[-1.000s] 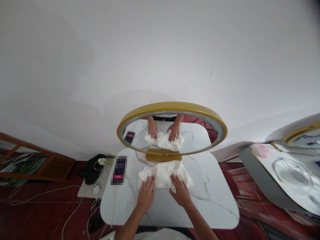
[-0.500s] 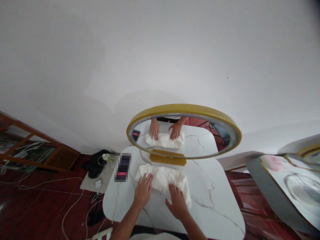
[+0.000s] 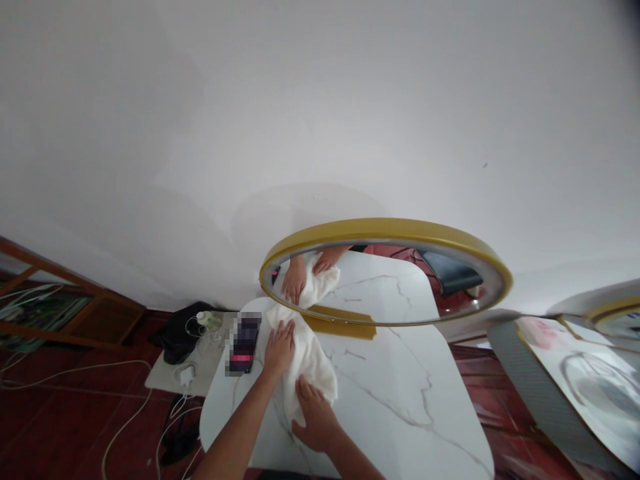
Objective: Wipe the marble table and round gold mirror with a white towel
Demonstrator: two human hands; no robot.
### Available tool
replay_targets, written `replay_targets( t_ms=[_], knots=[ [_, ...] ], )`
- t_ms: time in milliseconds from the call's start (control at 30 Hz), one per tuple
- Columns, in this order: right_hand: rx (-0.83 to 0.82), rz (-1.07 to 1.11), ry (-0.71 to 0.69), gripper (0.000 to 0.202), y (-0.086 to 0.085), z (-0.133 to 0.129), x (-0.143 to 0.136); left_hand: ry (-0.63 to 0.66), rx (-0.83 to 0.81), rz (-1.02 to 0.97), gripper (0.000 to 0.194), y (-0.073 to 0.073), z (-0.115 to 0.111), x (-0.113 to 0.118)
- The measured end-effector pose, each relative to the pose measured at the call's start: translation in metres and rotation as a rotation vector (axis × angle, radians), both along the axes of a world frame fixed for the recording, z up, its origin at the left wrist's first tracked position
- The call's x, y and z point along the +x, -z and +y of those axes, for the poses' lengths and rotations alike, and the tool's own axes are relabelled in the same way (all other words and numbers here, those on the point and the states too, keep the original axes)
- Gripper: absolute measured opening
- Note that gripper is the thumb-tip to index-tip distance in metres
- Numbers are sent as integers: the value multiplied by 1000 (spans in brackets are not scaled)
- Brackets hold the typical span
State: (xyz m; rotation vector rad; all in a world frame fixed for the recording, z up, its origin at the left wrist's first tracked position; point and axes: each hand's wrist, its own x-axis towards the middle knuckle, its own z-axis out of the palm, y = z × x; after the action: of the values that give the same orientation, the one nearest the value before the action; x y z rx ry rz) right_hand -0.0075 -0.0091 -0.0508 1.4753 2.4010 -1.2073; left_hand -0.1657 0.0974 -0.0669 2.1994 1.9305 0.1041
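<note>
A white cloth point(image 3: 313, 363), folded into a long bundle, lies slanted across the left part of the marble-patterned table point(image 3: 395, 393). My left hand point(image 3: 280, 348) rests flat on its upper left side, fingers stretched out. Lower down, my right hand point(image 3: 315, 415) presses on the near end with its fingers extended and thumb apart. Both palms are turned down, and neither hand wraps round the cloth. Just left of my left hand lies a phone point(image 3: 244, 343), partly blurred out. Behind the cloth stands a round gold-framed mirror point(image 3: 385, 230), which reflects both hands and the cloth.
A gold mirror base point(image 3: 345, 325) sits at the table's back. Left of the table, a low white surface point(image 3: 163, 377) holds a bottle point(image 3: 209, 320), a charger point(image 3: 187, 375) and a black bag point(image 3: 180, 333). Cables trail over the red floor. Another table point(image 3: 595, 380) stands at the right.
Both hands have moved left with the cloth. The cloth has turned from lying crosswise to a slant, its far end now near the mirror base's left. My view has shifted slightly.
</note>
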Motion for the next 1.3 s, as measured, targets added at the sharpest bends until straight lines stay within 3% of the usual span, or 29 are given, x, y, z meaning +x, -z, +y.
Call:
replay_targets(
  t_ms=[167, 300, 400, 567, 667, 733, 900, 1133, 1300],
  knots=[
    [-17, 9, 15, 85, -3, 11, -18, 24, -13, -13, 52, 4, 17, -6],
    [-32, 15, 4, 80, -1, 3, -9, 40, -23, -19, 53, 5, 8, -8],
    [-29, 30, -22, 72, -1, -11, 10, 58, -23, -36, 54, 6, -13, -7],
    [1, 79, 2, 51, -10, -36, 52, 116, 9, -98, 57, 11, -68, -7],
    [-23, 94, 33, 53, -15, -44, 70, 137, 15, -102, 59, 13, -93, -9],
    [-55, 105, 29, 58, -17, -45, 75, 148, 17, -96, 59, 13, -98, -11],
    [-11, 132, 34, 66, -16, -34, 62, 178, 25, -75, 58, 11, -66, -17],
    [52, 102, 80, 69, -13, 9, 7, 74, 1, -29, 58, 7, 1, -22],
    [65, 74, 122, 62, -10, 17, -7, 40, -43, -25, 58, 7, 11, -19]
  ],
)
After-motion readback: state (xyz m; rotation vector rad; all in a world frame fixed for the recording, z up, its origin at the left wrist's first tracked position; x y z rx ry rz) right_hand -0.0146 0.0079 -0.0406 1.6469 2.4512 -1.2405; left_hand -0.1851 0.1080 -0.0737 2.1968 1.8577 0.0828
